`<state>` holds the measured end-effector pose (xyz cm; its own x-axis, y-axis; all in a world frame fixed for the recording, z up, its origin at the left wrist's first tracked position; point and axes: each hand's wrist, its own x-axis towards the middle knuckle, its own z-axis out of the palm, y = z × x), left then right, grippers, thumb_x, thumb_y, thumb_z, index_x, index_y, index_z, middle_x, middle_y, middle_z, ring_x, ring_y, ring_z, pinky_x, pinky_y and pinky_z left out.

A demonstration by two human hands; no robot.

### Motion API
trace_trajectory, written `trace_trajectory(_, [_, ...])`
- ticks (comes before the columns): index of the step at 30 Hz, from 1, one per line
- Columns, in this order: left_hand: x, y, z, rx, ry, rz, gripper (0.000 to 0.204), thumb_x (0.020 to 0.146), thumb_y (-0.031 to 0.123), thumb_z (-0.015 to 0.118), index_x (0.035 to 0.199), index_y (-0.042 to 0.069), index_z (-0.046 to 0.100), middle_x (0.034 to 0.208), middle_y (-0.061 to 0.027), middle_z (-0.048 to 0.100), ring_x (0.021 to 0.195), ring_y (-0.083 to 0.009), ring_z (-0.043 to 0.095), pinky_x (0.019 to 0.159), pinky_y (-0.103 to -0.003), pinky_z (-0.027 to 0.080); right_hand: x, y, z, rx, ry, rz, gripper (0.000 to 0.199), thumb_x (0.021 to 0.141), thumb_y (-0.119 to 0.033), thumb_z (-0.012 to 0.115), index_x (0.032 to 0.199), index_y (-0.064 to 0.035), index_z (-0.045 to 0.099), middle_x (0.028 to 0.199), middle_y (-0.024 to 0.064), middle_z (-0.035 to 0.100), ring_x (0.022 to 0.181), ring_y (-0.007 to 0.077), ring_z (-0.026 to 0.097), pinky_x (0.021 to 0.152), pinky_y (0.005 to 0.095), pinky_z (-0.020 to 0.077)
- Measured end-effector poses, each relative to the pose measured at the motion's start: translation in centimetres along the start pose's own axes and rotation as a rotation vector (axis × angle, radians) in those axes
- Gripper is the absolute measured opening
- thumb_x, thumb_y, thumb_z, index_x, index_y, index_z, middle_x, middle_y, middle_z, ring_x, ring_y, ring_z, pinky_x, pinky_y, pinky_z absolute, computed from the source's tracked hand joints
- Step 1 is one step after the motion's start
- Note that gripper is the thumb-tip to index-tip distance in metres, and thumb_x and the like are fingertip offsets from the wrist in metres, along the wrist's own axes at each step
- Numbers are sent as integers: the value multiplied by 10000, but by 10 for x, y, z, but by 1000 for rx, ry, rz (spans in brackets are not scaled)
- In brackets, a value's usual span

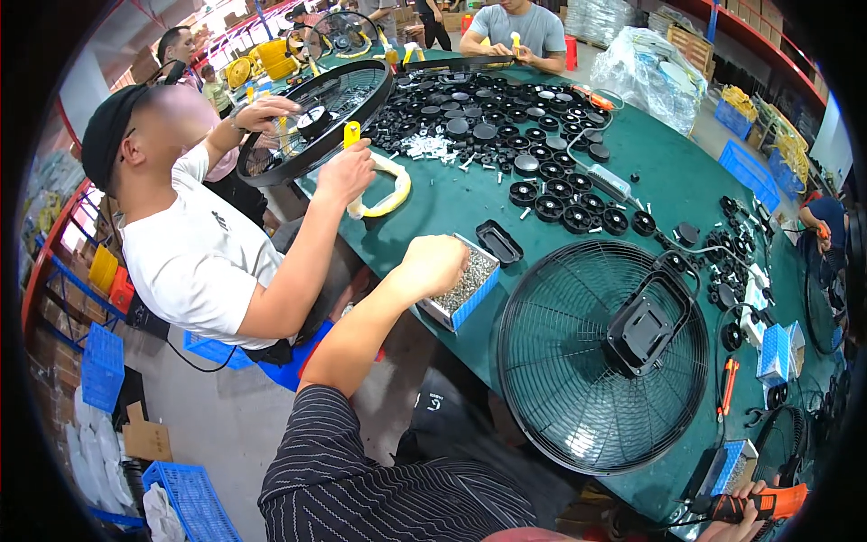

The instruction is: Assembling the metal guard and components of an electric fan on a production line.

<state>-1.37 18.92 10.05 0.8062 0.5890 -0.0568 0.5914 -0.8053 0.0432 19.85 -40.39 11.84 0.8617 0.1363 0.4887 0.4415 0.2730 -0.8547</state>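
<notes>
My left hand (pixel 435 266) reaches into a blue-and-white box of small screws (pixel 470 287). Its fingers are curled down among the screws, and the fingertips are hidden. At the lower right, my right hand (pixel 739 513) is wrapped round an orange-and-black electric screwdriver (pixel 777 502). Between my hands, a black round fan (pixel 601 361) lies at the table's front edge, its wire guard and rear bracket facing up. A black oblong plastic cover (pixel 498 242) sits just behind the screw box.
A green table (pixel 668 163) carries many black round knobs (pixel 551 208) and a pile of white parts (pixel 433 146). On my left, a co-worker (pixel 208 235) handles another fan (pixel 316 117) and a yellow-wrapped handle (pixel 388 190). Further right are a second screw box (pixel 736 470) and pliers (pixel 728 387).
</notes>
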Motion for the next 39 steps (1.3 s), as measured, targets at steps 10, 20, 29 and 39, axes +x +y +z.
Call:
trace_trajectory(10, [-5, 1, -1, -76, 23, 50, 172, 765, 185, 706, 911, 101, 741, 921, -119, 719, 903, -303, 692, 777, -421, 544, -2, -23, 62, 276, -36, -34, 659, 792, 11, 648, 1398, 16, 391, 1020, 133, 561, 853, 239, 549, 807, 360, 460])
trace_trajectory(20, [-8, -4, -11, -99, 61, 25, 137, 776, 181, 691, 884, 103, 720, 887, -88, 716, 855, -311, 684, 747, -432, 536, 5, -28, 86, 187, -73, -104, 495, 859, -17, 617, 1314, -70, 431, 993, 112, 530, 851, 242, 507, 812, 380, 429])
trace_trajectory(29, [-35, 89, -33, -1409, -259, 447, 139, 931, 92, 663, 1039, 5, 668, 950, -52, 723, 775, -99, 670, 634, -239, 533, 9, -29, 115, 336, -150, -114, 350, 907, -222, 612, 1241, -166, 520, 998, 90, 513, 830, 237, 508, 751, 360, 424])
trace_trajectory(39, [-72, 227, -11, -1769, -825, 630, 185, 960, 49, 614, 1118, -45, 637, 1003, -131, 714, 716, -136, 692, 511, -231, 522, -5, -45, 159, 819, -5, -98, 379, 826, -253, 682, 1129, -64, 554, 798, 18, 406, 693, 142, 443, 611, 270, 379])
